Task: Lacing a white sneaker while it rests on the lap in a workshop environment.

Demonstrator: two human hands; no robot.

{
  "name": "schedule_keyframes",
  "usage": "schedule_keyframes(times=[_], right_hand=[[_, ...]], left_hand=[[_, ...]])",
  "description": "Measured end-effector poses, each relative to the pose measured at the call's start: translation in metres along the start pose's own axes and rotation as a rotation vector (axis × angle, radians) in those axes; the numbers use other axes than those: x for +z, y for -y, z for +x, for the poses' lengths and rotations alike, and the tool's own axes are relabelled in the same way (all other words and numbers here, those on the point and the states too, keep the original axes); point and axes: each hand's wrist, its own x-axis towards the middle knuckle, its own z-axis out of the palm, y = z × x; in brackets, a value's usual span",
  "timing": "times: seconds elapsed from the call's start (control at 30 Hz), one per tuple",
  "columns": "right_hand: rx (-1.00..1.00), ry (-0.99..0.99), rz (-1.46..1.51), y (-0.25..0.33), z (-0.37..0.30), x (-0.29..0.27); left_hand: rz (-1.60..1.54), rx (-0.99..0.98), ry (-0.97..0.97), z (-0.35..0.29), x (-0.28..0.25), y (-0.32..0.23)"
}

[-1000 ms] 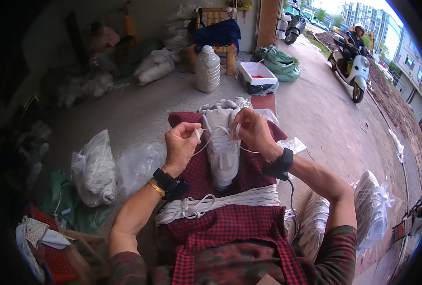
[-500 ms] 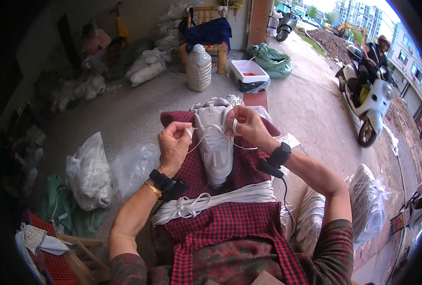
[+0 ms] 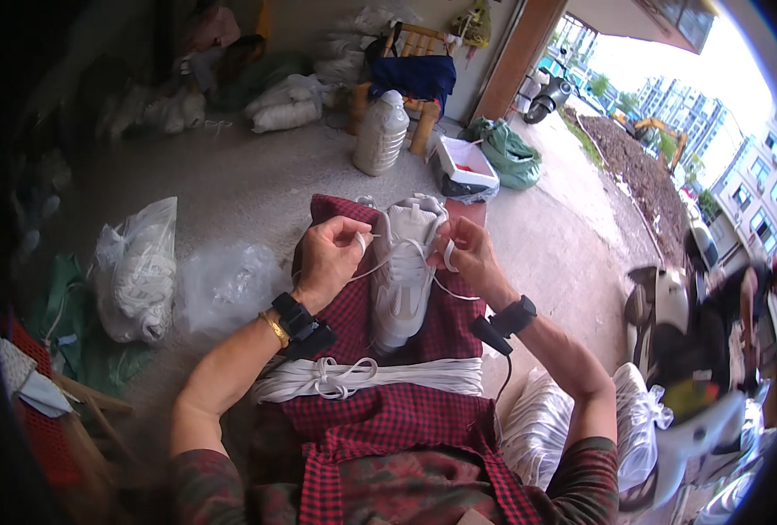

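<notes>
Shoe [image 3: 403, 280] – a white one – lies on our lap, on the red checked cloth [image 3: 380, 420], with its toe pointing at us. We see the left hand [image 3: 329, 260] beside it on the left, its fingers [image 3: 359, 236] pinching a thin white lace [image 3: 387, 262]. We see the right hand [image 3: 465, 255] touching the shoe's other side, and its fingers pinch the other end of the lace, which loops over them. A bundle of white laces [image 3: 371, 378] lies across our knees, just below the shoe.

Half a second ago our hands sat a bit lower on the shoe; now they are up near its open top, and the lace runs tight across the shoe between them. A scooter [image 3: 668, 315] with a rider has come much closer on the right – it was further up the road before. The plastic jug [image 3: 381, 133] stands where it stood.
</notes>
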Motion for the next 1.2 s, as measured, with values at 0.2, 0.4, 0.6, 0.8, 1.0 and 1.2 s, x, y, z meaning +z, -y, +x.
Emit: schedule_keyframes(times=[0.2,0.4,0.6,0.8,1.0,1.2], right_hand=[[0.036,-0.012,-0.031,0.002,-0.002,-0.003],[0.045,-0.016,-0.093,0.006,0.000,-0.005],[-0.019,0.019,-0.114,0.008,0.004,-0.010],[-0.045,0.129,-0.016,0.001,0.004,-0.013],[-0.117,0.253,-0.551,0.033,0.018,-0.023],[-0.605,0.378,-1.214,0.052,0.039,-0.030]], left_hand=[[0.091,0.105,0.019,-0.001,0.006,-0.012],[0.352,0.392,-0.010,0.009,0.015,-0.010],[-0.005,0.056,0.007,0.005,0.016,-0.003],[-0.024,-0.024,-0.042,0.002,0.021,-0.004],[0.497,0.283,0.184,0.020,0.008,-0.018],[1.076,0.924,0.642,0.054,-0.008,-0.060]])
